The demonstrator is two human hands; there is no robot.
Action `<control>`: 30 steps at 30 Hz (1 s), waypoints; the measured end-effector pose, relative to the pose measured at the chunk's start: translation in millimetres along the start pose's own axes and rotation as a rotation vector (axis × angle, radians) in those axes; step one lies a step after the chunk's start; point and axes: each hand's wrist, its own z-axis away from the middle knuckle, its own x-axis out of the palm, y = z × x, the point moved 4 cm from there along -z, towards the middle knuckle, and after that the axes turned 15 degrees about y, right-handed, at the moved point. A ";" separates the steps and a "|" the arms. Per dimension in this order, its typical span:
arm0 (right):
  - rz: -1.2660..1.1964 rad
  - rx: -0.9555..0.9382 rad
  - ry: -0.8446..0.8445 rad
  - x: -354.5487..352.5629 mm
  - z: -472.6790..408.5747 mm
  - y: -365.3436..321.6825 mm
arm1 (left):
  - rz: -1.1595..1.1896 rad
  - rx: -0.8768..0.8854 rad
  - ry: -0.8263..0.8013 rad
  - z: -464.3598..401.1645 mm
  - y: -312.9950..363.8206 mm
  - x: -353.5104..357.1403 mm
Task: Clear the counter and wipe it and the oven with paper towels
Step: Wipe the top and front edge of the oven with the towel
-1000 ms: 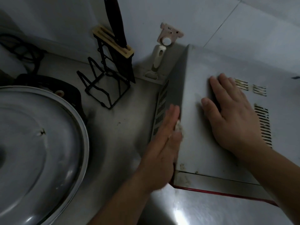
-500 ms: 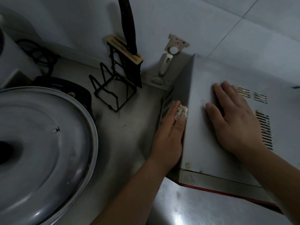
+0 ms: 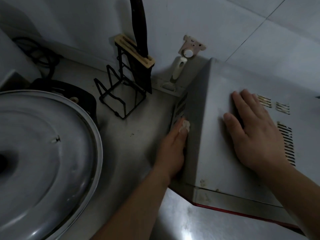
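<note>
A grey metal oven (image 3: pixel 214 153) with a red front edge stands on the steel counter (image 3: pixel 131 135) at the right. My left hand (image 3: pixel 173 146) presses a small crumpled paper towel (image 3: pixel 185 126) flat against the oven's left side wall, just below its vent slots. The wad peeks out past my fingertips; most of it is hidden under the hand. My right hand (image 3: pixel 254 132) lies flat on the oven's top, fingers spread, holding nothing.
A large round metal lid (image 3: pixel 45 160) fills the left. Behind it lie a black appliance (image 3: pixel 69 94) and cables (image 3: pixel 41 54). A black wire knife rack (image 3: pixel 128 85) with a knife stands by the tiled wall. A white hook (image 3: pixel 187 52) with a hanging tool sits behind the oven.
My left hand has slid the paper towel along the oven's side wall toward the back, down from the top edge to near the vent slots. My right hand stays put on top.
</note>
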 end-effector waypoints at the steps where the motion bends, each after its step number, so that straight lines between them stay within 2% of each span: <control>1: 0.004 0.000 0.001 -0.3 -0.4 0.1 | -0.024 0.005 0.009 -19.4 -1.2 6.8; 5: 0.001 0.009 0.007 -1.2 -0.7 -0.8 | -0.064 -0.014 0.056 -73.1 -3.6 28.6; 8: 0.009 0.004 -0.009 -2.4 -0.4 -2.5 | -0.051 -0.020 0.013 -76.0 0.3 27.2; 11: 0.010 -0.001 -0.022 -3.5 -0.5 -3.4 | 0.054 -0.072 -0.038 -47.4 -7.2 13.5; 15: 0.015 -0.017 -0.033 -3.2 0.5 -3.3 | 0.069 -0.079 -0.016 10.8 -37.3 -12.9; 17: 0.011 -0.013 -0.032 -2.1 0.8 -3.1 | 0.109 -0.115 -0.056 35.7 -55.6 -25.8; 22: 0.009 -0.011 -0.030 -2.2 0.8 -2.3 | 0.070 -0.038 0.005 61.2 -64.9 -34.3; 26: 0.016 -0.009 -0.017 -1.5 0.9 -1.5 | 0.065 -0.059 -0.020 20.5 -39.9 -15.4; 28: 0.020 -0.007 -0.014 -1.3 0.9 -1.4 | -0.047 0.033 -0.047 -19.3 -13.0 2.0; 30: 0.020 0.000 -0.012 -1.7 0.2 -1.6 | -0.027 0.061 -0.072 -63.7 12.8 25.8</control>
